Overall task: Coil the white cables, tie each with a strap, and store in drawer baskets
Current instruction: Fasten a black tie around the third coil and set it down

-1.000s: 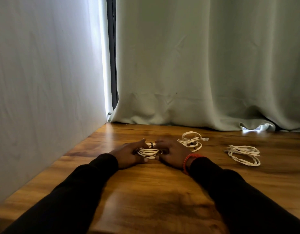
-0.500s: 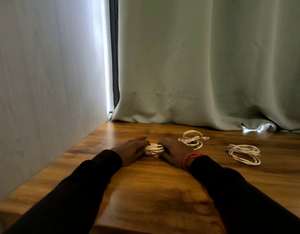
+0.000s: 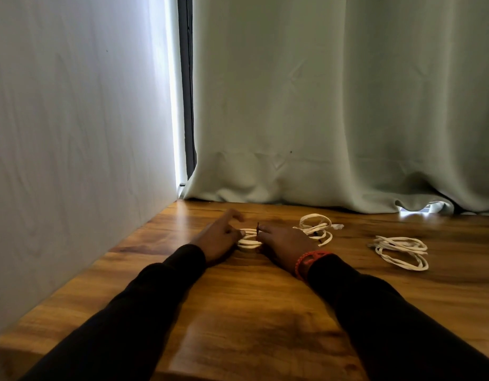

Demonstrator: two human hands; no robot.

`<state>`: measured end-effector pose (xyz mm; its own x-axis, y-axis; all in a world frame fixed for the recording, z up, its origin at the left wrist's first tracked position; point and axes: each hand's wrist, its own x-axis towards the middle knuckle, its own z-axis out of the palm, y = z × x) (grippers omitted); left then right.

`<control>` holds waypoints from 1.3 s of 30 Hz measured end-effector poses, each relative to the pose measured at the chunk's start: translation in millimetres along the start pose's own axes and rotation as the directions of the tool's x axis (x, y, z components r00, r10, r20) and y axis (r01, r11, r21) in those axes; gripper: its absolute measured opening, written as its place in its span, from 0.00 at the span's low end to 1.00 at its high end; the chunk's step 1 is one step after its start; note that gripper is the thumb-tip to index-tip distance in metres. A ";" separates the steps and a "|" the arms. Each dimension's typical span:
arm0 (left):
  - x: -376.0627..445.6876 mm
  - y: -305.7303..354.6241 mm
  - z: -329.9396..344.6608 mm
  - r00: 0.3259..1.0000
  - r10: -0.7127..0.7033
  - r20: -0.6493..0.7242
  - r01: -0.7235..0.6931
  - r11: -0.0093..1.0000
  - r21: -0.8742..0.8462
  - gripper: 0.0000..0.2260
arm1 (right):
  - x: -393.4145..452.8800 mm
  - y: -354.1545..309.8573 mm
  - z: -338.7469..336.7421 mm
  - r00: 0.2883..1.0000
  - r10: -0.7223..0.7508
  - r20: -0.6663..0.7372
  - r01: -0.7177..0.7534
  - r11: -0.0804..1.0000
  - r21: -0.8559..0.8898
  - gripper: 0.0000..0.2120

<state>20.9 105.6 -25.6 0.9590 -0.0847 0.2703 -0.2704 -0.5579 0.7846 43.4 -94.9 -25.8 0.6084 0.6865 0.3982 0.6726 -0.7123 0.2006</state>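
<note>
Between my two hands, on the wooden table (image 3: 237, 312), lies the white cable coil (image 3: 248, 240). My left hand (image 3: 218, 239) holds its left side with thumb and curled fingers, the forefinger lifted off. My right hand (image 3: 285, 243) pinches what looks like a dark strap (image 3: 257, 226) standing up at the coil's top, though it is small and hard to make out. Just beyond my right hand sits a second coil (image 3: 316, 229), and a third coil (image 3: 401, 251) lies well apart to the right, near the curtain (image 3: 347, 105).
</note>
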 end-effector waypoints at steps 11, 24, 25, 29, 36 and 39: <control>3.7 2.6 1.7 0.977 0.079 -0.199 -0.109 0.983 -0.149 0.15 | -3.3 -4.9 0.0 0.965 -0.065 -0.254 0.072 0.997 0.019 0.26; 10.8 13.9 20.6 0.953 0.006 -0.303 -0.122 0.923 -0.365 0.15 | 20.9 -25.7 2.2 0.832 0.533 -0.155 -0.232 0.587 0.776 0.18; 10.3 15.4 22.5 0.963 -0.046 -0.264 -0.094 0.864 -0.495 0.16 | 22.3 -27.0 1.1 0.826 0.544 -0.146 -0.229 0.561 0.795 0.17; 9.7 20.0 22.1 0.980 -0.179 -0.087 0.039 0.599 -0.800 0.16 | 26.5 -30.0 -2.0 0.791 0.594 -0.143 -0.211 0.485 0.849 0.16; 11.5 25.3 14.9 0.971 -0.236 0.025 0.113 0.365 -0.924 0.16 | 24.6 -39.5 1.1 0.809 0.573 -0.133 -0.226 0.512 0.829 0.14; 16.6 23.5 15.3 0.936 -0.334 -0.109 0.057 0.451 -0.891 0.13 | 23.6 -44.5 2.6 0.833 0.534 -0.146 -0.198 0.533 0.823 0.14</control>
<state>31.8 78.5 -11.1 0.9790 0.1973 0.0522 -0.1428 0.4793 0.8659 28.9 -46.6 -27.6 0.8044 0.1698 0.5694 0.5849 -0.3951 -0.7084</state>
